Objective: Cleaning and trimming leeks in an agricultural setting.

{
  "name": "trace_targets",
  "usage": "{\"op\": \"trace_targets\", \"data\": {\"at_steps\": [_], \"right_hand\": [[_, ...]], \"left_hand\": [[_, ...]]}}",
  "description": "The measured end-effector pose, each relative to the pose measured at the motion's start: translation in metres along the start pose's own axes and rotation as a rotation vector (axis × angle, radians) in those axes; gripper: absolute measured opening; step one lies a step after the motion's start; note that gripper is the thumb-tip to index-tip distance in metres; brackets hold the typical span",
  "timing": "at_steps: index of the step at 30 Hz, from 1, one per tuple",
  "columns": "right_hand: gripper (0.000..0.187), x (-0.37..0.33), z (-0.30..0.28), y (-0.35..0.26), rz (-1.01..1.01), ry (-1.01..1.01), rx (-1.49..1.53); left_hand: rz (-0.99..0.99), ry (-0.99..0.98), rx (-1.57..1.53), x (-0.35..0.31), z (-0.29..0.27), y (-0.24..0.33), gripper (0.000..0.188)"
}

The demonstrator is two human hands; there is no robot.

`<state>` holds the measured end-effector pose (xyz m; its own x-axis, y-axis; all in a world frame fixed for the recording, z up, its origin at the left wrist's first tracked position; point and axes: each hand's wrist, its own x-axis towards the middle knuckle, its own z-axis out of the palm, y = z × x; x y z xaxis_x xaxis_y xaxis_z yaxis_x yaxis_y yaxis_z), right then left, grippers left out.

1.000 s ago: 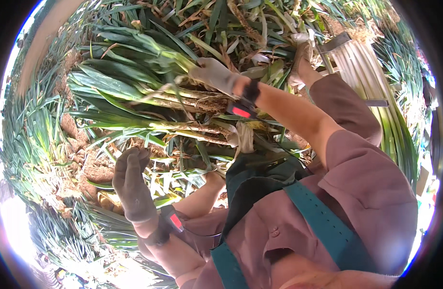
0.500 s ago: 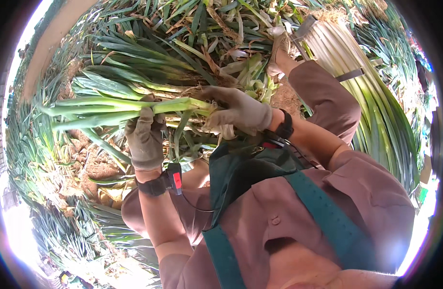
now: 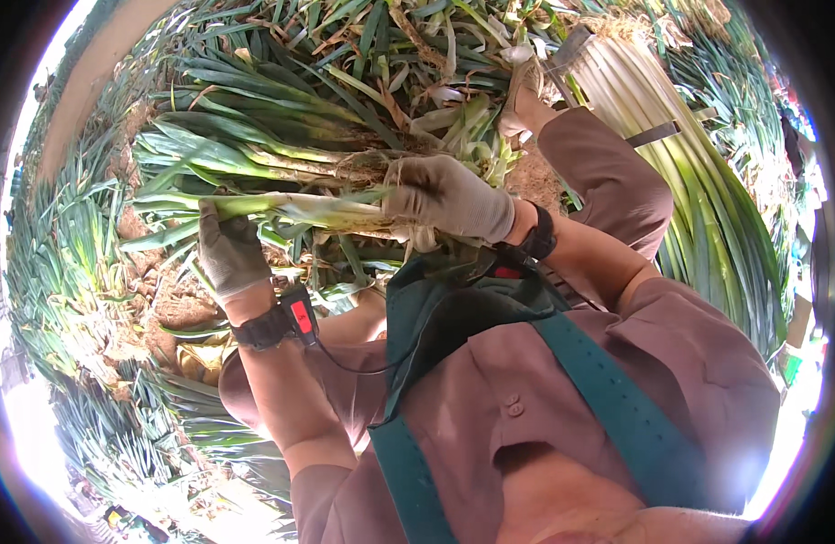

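A leek (image 3: 295, 208) lies level in front of me, its green leaves to the left and its pale stem to the right. My gloved left hand (image 3: 231, 254) is closed on it where the leaves begin, thumb on top. My gloved right hand (image 3: 454, 198) is closed at the stem's right end, its fingertips partly hidden. A blurred strip of green shows beside those fingers; I cannot tell whether it is loose. Just beyond the held leek lie several untrimmed leeks (image 3: 254, 150) with soil and roots on their right ends.
To the right, a large bundle of pale-stemmed leeks (image 3: 708, 199) rests in a metal holder (image 3: 655, 135). My bare foot (image 3: 524, 100) is beside it, among stripped leaves (image 3: 463, 131). Bare soil (image 3: 183, 299) shows at left, with more leeks (image 3: 82, 236) around it.
My left hand has slid left along the leaves, and the leek has shifted and turned. Fewer fanned leaves stick out at its left. My right hand has stayed near the stem end, fingers now closed.
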<state>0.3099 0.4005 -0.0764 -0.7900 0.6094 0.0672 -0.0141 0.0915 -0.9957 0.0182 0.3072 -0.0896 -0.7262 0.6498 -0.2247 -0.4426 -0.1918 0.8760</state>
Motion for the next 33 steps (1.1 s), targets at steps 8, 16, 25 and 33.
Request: {"op": "trace_targets", "data": {"at_steps": [8, 16, 25, 33], "right_hand": [[0.056, 0.014, 0.011, -0.001, -0.353, 0.082, -0.959], [0.025, 0.024, 0.013, 0.002, -0.231, -0.084, -0.782], [0.015, -0.052, -0.038, 0.013, -0.33, -0.348, -1.261], [0.022, -0.108, -0.135, 0.043, 0.324, -0.559, -1.496]], "left_hand": [[0.015, 0.131, 0.008, -0.011, 0.026, -0.001, 0.02], [-0.029, -0.319, 0.142, -0.034, 0.039, -0.003, 0.031], [0.229, 0.089, -0.014, 0.027, -0.031, 0.035, 0.018], [0.678, 0.439, 0.149, 0.032, -0.154, 0.125, 0.024]]}}
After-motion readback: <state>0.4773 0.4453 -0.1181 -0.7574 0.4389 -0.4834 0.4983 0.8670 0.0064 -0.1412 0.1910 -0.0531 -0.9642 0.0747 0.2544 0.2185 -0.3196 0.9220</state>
